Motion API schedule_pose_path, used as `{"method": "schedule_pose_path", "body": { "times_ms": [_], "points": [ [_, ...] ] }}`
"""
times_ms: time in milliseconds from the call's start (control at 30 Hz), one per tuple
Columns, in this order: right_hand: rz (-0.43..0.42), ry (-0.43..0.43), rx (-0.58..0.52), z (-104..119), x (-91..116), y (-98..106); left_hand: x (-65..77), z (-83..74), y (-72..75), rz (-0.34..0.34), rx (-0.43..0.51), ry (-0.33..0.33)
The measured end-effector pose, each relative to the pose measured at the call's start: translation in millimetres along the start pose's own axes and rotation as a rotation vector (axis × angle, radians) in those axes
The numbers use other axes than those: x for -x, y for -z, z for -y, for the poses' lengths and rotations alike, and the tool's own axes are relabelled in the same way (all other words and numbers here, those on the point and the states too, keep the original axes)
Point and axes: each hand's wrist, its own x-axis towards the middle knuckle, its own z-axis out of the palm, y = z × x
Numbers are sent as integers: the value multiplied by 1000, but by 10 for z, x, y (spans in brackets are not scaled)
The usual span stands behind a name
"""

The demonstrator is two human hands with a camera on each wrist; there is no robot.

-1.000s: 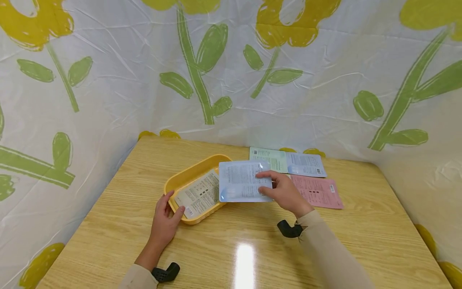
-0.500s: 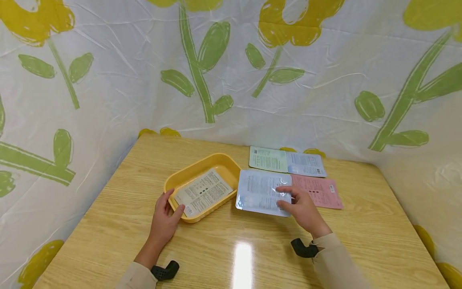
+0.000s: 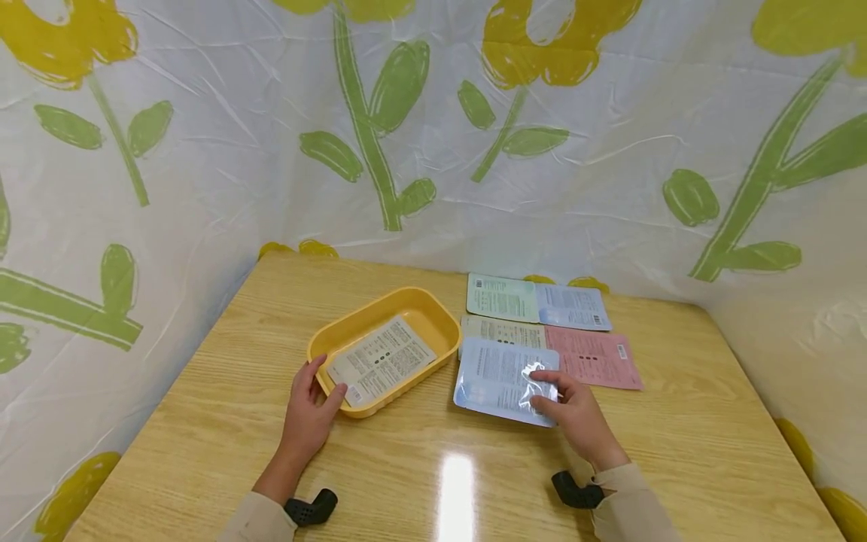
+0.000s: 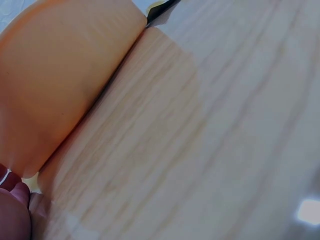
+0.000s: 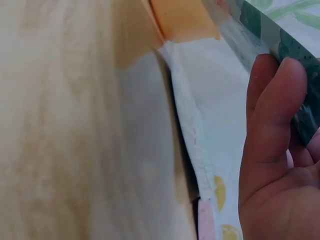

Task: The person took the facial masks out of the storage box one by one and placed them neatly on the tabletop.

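Note:
My right hand (image 3: 579, 418) pinches the right edge of a light blue sheet mask packet (image 3: 497, 380), tilted above the wood table. In the right wrist view, the fingers (image 5: 270, 130) lie against the packet's shiny dark green side (image 5: 262, 30). My left hand (image 3: 311, 410) grips the near left corner of a yellow tray (image 3: 423, 312), thumb over its rim. Inside the tray lies a cream printed packet (image 3: 382, 357). The left wrist view has the tray's outer wall (image 4: 65, 80) beside the fingertips at lower left.
Behind the held packet lie a green packet (image 3: 501, 299), another blue packet (image 3: 574, 307), a pink packet (image 3: 592, 357) and a partly covered cream packet (image 3: 501, 329). A flower-printed sheet (image 3: 257, 150) hangs around the table (image 3: 223, 421).
My right hand has carried the blue packet from over the tray's right end to the right and toward me, uncovering the tray's right side. My left hand has stayed on the tray.

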Motion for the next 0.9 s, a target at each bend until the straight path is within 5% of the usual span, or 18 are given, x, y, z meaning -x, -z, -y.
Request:
{"method": "schedule_pose_path", "body": {
  "times_ms": [467, 700, 900],
  "points": [
    [21, -188, -110, -180, 56, -147, 8, -24, -12, -8, 18, -12],
    [-9, -234, -32, -202, 55, -177, 13, -21, -12, -6, 15, -15],
    [-12, -221, 165, -174, 51, -175, 7, -9, -9, -8, 7, -14]
  ]
}}
